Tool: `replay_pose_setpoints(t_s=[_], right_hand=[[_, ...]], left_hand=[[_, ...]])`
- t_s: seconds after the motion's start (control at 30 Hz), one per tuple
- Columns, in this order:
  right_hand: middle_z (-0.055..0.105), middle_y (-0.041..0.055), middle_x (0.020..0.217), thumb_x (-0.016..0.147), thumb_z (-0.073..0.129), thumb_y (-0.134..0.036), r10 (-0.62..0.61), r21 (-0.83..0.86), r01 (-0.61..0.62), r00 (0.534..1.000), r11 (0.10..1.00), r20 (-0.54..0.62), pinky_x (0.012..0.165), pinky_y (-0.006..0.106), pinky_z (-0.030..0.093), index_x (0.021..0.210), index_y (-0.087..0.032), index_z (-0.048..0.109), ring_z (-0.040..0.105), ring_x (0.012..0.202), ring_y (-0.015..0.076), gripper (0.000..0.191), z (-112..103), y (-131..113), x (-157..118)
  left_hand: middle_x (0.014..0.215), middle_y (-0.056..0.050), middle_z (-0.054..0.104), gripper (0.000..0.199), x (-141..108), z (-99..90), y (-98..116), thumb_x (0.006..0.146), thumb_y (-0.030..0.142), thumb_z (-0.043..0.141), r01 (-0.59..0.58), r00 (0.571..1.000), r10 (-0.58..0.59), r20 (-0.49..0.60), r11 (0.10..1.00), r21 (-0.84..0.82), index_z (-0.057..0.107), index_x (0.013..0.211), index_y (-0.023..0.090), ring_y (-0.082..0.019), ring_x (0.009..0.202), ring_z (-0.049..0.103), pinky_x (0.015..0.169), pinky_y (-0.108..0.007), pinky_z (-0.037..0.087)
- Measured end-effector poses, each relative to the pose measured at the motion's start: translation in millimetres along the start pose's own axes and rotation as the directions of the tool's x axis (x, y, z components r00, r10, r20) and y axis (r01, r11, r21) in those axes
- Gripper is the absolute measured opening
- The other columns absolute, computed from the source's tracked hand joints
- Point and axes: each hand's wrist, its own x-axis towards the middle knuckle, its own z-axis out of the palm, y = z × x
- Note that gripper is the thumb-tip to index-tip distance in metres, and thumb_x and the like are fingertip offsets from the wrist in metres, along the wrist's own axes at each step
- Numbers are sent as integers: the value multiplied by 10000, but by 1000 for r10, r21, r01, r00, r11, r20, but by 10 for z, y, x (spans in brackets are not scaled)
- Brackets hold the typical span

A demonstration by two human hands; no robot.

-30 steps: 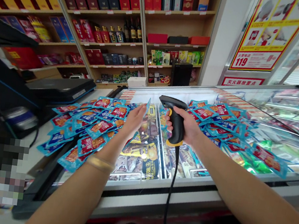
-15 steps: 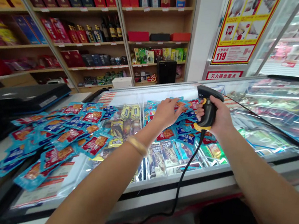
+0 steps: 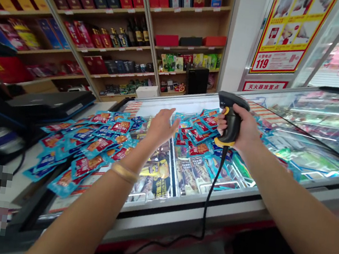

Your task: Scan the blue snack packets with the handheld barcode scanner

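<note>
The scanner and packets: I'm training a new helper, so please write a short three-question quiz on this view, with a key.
1. Which hand holds the black scanner?
2. True or false: the left hand is clenched in a tight fist.
3. Fill in the blank: one heap of blue-edged packets lies to the left of the left hand; another heap lies to its ____.

Key:
1. The right hand.
2. False; its fingers are extended, with the thumb apart.
3. Right.

Bright light streaks the freezer glass (image 3: 329, 123); outer edges blur.
</note>
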Motion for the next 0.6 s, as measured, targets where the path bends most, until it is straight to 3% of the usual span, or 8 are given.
replay_pose_setpoints(t_s=[0.17,0.27,0.4,0.5,0.6], right_hand=[[537,4,598,859,586,-341,139,-43,-136,986,990,87,404,163,425,768,-178,534,476,471,83,194,465,534,116],[535,3,594,867,584,-336,239,-76,-231,963,970,123,408,172,428,768,-177,542,476,470,87,192,671,852,184],[542,11,595,870,578,-319,318,-85,-309,938,947,138,399,177,422,757,-165,554,474,463,90,193,751,1162,222],[542,15,589,882,552,-303,354,-110,-340,924,934,146,399,184,426,751,-156,567,472,459,93,197,698,1274,204],[542,14,584,879,549,-293,372,-148,-352,918,924,140,402,189,429,756,-155,577,468,457,96,187,626,1298,164]], left_hand=[[1296,-183,592,521,-275,-367,-648,881,372,475,164,986,-161,-31,982,99,557,1310,89,-301,1242,514,1069,-412,378],[1301,-165,592,505,-462,-528,-904,853,382,515,256,967,-249,-59,944,209,570,1301,157,-329,1255,498,1062,-450,373],[1432,-180,476,604,-617,-605,-1062,824,472,557,361,931,-353,-88,864,351,500,1367,212,-396,1334,396,1076,-557,299],[1500,-179,397,686,-626,-563,-1112,813,543,542,364,915,-402,18,846,391,453,1408,213,-429,1411,256,1101,-623,196],[1471,-163,446,614,-600,-502,-1124,828,562,505,346,906,-413,88,846,405,524,1351,240,-440,1393,283,1091,-664,155]])
